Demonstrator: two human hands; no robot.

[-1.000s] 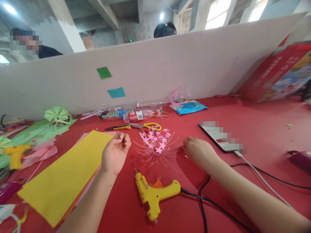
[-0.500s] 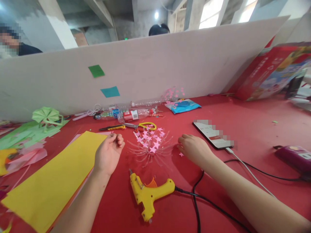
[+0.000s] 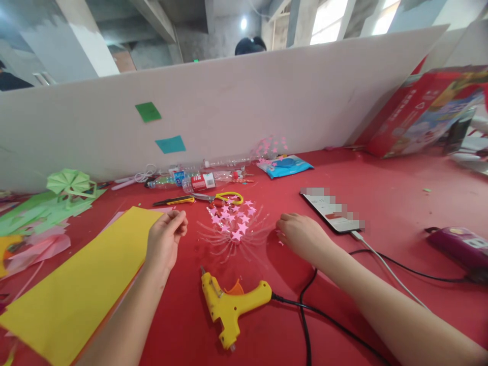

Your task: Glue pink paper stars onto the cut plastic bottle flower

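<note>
Cluster of pink stars and clear strips (image 3: 231,217) sits on a red table (image 3: 362,178), between a person's left hand (image 3: 166,236) and right hand (image 3: 305,236). The left hand is near the strip ends but apart from them; its fingers are curled in, thumb against forefinger, and whether anything is pinched there cannot be told. The right hand is on the other side, back up, fingers bent toward the table just right of the strips; the fingertips are partly hidden, so I cannot tell whether they grip anything. A loose star (image 3: 281,243) lies just below those fingertips. Nearer the viewer, a yellow glue gun (image 3: 229,306) lies with its nozzle pointing away. Just behind the cluster are scissors (image 3: 213,197) and a cutter (image 3: 175,201). A yellow sheet (image 3: 84,284) lies beside the left hand, a phone (image 3: 330,211) beyond the right.
</note>
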